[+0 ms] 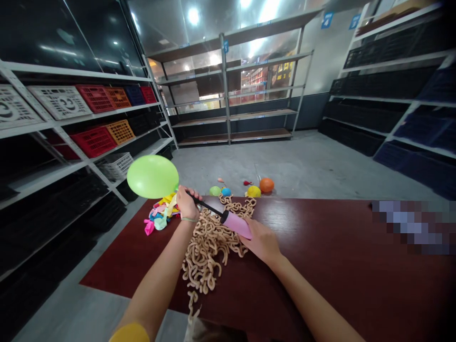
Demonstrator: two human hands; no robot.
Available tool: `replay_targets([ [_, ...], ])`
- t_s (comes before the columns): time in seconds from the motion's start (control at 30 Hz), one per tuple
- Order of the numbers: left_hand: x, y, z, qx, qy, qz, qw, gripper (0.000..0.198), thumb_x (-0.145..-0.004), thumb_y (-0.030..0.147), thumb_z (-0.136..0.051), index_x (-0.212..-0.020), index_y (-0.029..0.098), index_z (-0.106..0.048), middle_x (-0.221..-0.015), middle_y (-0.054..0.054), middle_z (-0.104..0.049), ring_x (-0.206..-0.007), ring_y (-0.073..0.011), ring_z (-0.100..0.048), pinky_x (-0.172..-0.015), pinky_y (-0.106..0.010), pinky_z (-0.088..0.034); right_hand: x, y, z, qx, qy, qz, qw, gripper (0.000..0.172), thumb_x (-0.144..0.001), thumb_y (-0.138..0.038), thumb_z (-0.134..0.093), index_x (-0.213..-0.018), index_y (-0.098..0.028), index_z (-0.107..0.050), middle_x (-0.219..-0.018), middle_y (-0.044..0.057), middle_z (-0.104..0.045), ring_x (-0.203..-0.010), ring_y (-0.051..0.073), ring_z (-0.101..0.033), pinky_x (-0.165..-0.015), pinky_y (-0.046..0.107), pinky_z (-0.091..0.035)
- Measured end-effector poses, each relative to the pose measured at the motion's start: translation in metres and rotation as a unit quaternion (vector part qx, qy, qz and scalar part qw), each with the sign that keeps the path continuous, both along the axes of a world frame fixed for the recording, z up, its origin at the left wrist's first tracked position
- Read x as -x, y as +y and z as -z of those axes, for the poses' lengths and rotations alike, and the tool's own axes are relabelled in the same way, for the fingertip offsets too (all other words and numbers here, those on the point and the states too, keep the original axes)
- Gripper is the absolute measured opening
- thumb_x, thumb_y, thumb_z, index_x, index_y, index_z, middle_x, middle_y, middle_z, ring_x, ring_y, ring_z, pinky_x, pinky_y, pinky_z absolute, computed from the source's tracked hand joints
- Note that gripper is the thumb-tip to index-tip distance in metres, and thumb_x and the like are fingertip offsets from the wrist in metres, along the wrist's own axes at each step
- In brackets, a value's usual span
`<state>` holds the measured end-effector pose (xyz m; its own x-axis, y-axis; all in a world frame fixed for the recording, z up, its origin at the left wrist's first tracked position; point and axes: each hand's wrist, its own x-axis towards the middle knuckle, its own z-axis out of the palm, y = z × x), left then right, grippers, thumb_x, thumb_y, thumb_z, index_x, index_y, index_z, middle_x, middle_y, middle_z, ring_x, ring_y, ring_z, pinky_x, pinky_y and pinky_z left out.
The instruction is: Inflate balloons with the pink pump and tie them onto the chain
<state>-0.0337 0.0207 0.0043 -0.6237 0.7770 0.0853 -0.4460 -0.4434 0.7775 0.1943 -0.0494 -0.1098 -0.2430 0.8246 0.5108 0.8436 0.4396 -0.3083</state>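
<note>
A light green balloon (pixel 153 176), inflated and rounded, sticks out to the left of my left hand (pixel 187 204). That hand is closed around the balloon's neck and the black end of a hand pump. The pump's black rod (pixel 211 207) runs down to its pink barrel (pixel 236 224), which my right hand (pixel 262 241) grips. The balloon's mouth is hidden by my left fingers. Beneath the pump lies a pile of beige, twisted, rope-like pieces (pixel 204 247). Several uninflated balloons (pixel 161 222) in mixed colours lie on the table left of my left hand.
The dark red table (pixel 313 266) stretches before me, with a blurred-out object (pixel 409 223) at its right. Beyond the far edge, on the floor, are an orange balloon (pixel 267 185), a yellow balloon (pixel 254 191) and a blue balloon (pixel 226 192). Shelves with crates (pixel 94 141) stand left.
</note>
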Motion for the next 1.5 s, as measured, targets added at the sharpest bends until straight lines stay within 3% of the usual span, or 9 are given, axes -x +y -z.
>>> replay_targets([
  [0.17, -0.036, -0.005, 0.014, 0.000, -0.037, -0.012, 0.999, 0.026, -0.085, 0.039, -0.054, -0.074, 0.022, -0.038, -0.054, 0.008, -0.036, -0.040, -0.0068, -0.037, -0.039, -0.018, -0.033, -0.007, 0.001, -0.004, 0.022, 0.013, 0.020, 0.999, 0.046, -0.079, -0.035, -0.063, -0.123, -0.025, -0.056, -0.102, 0.004, -0.070, -0.086, 0.021, -0.065, -0.073, 0.029, -0.044],
  [0.3, -0.085, -0.017, 0.032, 0.000, -0.007, 0.049, 0.999, 0.030, -0.090, 0.047, -0.048, -0.075, 0.022, -0.041, -0.057, 0.006, -0.042, -0.043, -0.0087, -0.043, -0.042, -0.022, -0.040, -0.014, -0.001, -0.007, 0.036, 0.033, 0.044, 0.998, 0.045, -0.080, -0.039, -0.063, -0.122, -0.023, -0.057, -0.105, 0.006, -0.070, -0.090, 0.023, -0.066, -0.074, 0.030, -0.045],
  [0.4, -0.096, -0.021, 0.036, -0.013, 0.011, 0.095, 0.995, 0.032, -0.090, 0.050, -0.049, -0.077, 0.022, -0.043, -0.059, 0.005, -0.047, -0.046, -0.0099, -0.047, -0.046, -0.024, -0.045, -0.016, -0.001, -0.010, 0.047, 0.047, 0.041, 0.997, 0.049, -0.081, -0.042, -0.063, -0.126, -0.024, -0.055, -0.109, 0.006, -0.069, -0.093, 0.023, -0.066, -0.076, 0.031, -0.046],
  [0.53, -0.067, -0.016, 0.039, -0.012, 0.024, 0.115, 0.993, 0.032, -0.088, 0.050, -0.052, -0.077, 0.022, -0.042, -0.057, 0.004, -0.050, -0.048, -0.0115, -0.053, -0.051, -0.026, -0.049, -0.012, -0.002, -0.016, 0.046, 0.031, -0.012, 0.998, 0.053, -0.085, -0.048, -0.059, -0.132, -0.024, -0.050, -0.112, 0.007, -0.068, -0.095, 0.024, -0.065, -0.079, 0.033, -0.047],
  [0.67, -0.013, -0.010, 0.038, 0.010, -0.001, 0.052, 0.999, 0.032, -0.089, 0.048, -0.051, -0.075, 0.021, -0.042, -0.056, 0.005, -0.052, -0.050, -0.0116, -0.056, -0.058, -0.028, -0.053, -0.013, -0.003, -0.017, 0.028, -0.020, -0.067, 0.997, 0.053, -0.090, -0.052, -0.052, -0.134, -0.022, -0.050, -0.112, 0.009, -0.068, -0.093, 0.024, -0.064, -0.079, 0.034, -0.046],
  [0.83, 0.042, -0.012, 0.042, -0.006, 0.027, 0.024, 0.999, 0.033, -0.088, 0.050, -0.052, -0.075, 0.020, -0.044, -0.058, 0.003, -0.055, -0.054, -0.0118, -0.060, -0.061, -0.028, -0.054, -0.026, 0.002, -0.019, 0.001, -0.065, -0.039, 0.997, 0.052, -0.089, -0.052, -0.053, -0.131, -0.021, -0.054, -0.109, 0.009, -0.067, -0.093, 0.026, -0.061, -0.080, 0.036, -0.042],
  [1.2, 0.054, -0.025, 0.077, 0.053, 0.200, 0.058, 0.977, 0.039, -0.090, 0.057, -0.045, -0.075, 0.021, -0.043, -0.058, 0.002, -0.057, -0.051, -0.0142, -0.059, -0.053, -0.028, -0.052, -0.030, 0.006, -0.023, -0.028, -0.133, -0.106, 0.985, 0.051, -0.089, -0.051, -0.055, -0.133, -0.025, -0.054, -0.127, 0.008, -0.062, -0.112, 0.027, -0.055, -0.100, 0.045, -0.029],
  [1.33, 0.056, -0.031, 0.073, 0.113, 0.345, 0.057, 0.930, 0.042, -0.095, 0.054, -0.034, -0.069, 0.022, -0.044, -0.054, 0.001, -0.054, -0.047, -0.0137, -0.054, -0.050, -0.027, -0.045, -0.028, 0.005, -0.026, -0.035, -0.120, -0.118, 0.985, 0.051, -0.089, -0.050, -0.055, -0.132, -0.024, -0.055, -0.125, 0.008, -0.064, -0.112, 0.025, -0.056, -0.100, 0.043, -0.032],
  [1.5, 0.052, -0.039, 0.068, 0.158, 0.545, 0.078, 0.820, 0.048, -0.099, 0.046, -0.027, -0.062, 0.022, -0.045, -0.053, -0.001, -0.053, -0.053, -0.0145, -0.052, -0.062, -0.029, -0.043, -0.025, 0.004, -0.026, -0.079, -0.101, -0.121, 0.984, 0.045, -0.090, -0.042, -0.058, -0.130, -0.022, -0.057, -0.124, 0.008, -0.065, -0.114, 0.025, -0.056, -0.102, 0.042, -0.036],
])
